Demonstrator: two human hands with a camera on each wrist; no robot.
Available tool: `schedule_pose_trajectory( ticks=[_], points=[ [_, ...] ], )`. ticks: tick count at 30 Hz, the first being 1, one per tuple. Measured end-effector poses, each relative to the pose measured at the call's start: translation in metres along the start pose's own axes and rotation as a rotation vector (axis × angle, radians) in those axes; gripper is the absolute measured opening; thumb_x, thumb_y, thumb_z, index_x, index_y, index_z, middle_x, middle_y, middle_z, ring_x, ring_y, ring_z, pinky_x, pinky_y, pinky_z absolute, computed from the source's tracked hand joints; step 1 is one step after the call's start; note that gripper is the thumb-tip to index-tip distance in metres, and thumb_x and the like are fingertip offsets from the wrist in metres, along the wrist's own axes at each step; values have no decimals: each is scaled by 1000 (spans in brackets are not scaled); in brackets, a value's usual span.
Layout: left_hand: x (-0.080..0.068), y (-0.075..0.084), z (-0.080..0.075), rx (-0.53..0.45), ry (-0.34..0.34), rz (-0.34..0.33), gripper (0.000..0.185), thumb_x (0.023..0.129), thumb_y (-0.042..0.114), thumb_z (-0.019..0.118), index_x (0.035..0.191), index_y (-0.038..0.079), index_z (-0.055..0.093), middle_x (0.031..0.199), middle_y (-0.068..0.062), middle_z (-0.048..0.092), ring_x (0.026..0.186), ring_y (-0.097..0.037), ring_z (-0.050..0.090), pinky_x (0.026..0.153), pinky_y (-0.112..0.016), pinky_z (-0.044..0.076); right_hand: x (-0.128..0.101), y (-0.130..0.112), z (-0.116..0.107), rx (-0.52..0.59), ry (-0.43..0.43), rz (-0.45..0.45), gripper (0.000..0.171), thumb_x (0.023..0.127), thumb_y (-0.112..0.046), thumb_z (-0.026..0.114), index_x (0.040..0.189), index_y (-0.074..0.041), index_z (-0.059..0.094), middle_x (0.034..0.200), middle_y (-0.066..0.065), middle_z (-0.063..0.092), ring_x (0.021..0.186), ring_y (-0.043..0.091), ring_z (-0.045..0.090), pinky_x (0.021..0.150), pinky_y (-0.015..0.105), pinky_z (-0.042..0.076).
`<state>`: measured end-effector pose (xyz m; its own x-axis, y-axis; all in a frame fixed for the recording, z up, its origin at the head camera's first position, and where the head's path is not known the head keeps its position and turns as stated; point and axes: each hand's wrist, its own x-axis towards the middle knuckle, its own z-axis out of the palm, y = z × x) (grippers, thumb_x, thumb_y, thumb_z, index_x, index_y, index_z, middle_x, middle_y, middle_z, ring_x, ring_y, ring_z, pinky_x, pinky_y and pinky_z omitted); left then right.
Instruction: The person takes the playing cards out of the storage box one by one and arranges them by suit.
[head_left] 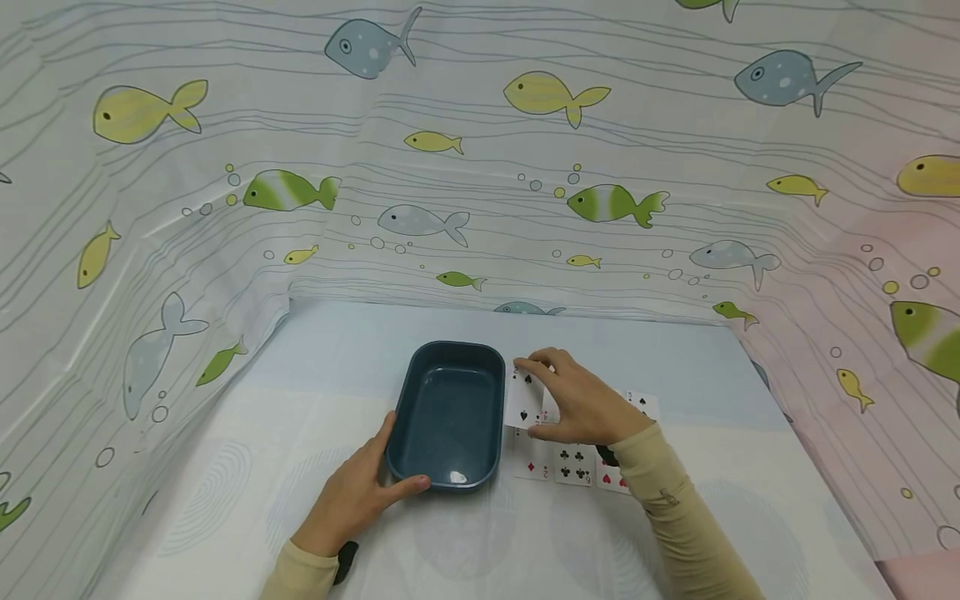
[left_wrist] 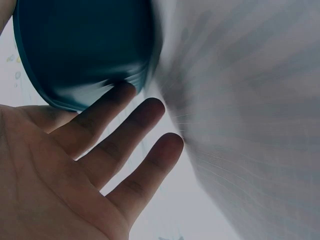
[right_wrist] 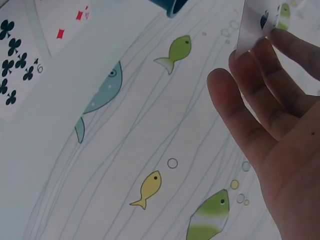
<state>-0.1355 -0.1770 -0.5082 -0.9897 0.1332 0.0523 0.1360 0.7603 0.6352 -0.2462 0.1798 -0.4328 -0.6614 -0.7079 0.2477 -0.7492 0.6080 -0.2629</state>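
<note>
A dark blue rectangular tray (head_left: 450, 417) with rounded corners lies on the table, nothing inside. My left hand (head_left: 358, 487) rests at its near left corner, thumb along the near rim. In the left wrist view the fingers (left_wrist: 135, 155) stretch out nearly straight, one at the tray's outer wall (left_wrist: 95, 60). Just right of the tray, my right hand (head_left: 576, 402) pinches a playing card (head_left: 517, 404) showing two spades, thumb at its near edge and fingertips at its far edge. That card also appears in the right wrist view, partly out of frame above the right hand (right_wrist: 285, 110).
Below the held card lie a two of diamonds (head_left: 531, 458), a six of clubs (head_left: 574, 467) and a hearts card (head_left: 610, 477) partly under the right wrist. A spades card (head_left: 642, 402) lies behind that forearm. Fish-patterned cloth (head_left: 495, 167) hangs around the table.
</note>
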Motion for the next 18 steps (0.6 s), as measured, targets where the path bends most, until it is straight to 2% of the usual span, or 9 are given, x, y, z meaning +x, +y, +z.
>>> schedule_pose_trajectory(
  ticks=[7,18],
  points=[
    [0,0,0,-4,0,-1,113,83,65,73,163,11,16,163,-13,28,146,-37,34,111,-58,36,-22,10,-4,5,-40,91,92,76,-38,88,154,-18,42,144,4,44,124,16,49,97,37,51],
    [0,0,0,1,-1,-6,113,82,66,73,163,11,17,163,-13,28,146,-37,34,111,-58,36,-58,28,-10,10,-49,161,90,73,-31,91,151,-15,47,141,5,47,123,20,51,94,39,52]
  ],
)
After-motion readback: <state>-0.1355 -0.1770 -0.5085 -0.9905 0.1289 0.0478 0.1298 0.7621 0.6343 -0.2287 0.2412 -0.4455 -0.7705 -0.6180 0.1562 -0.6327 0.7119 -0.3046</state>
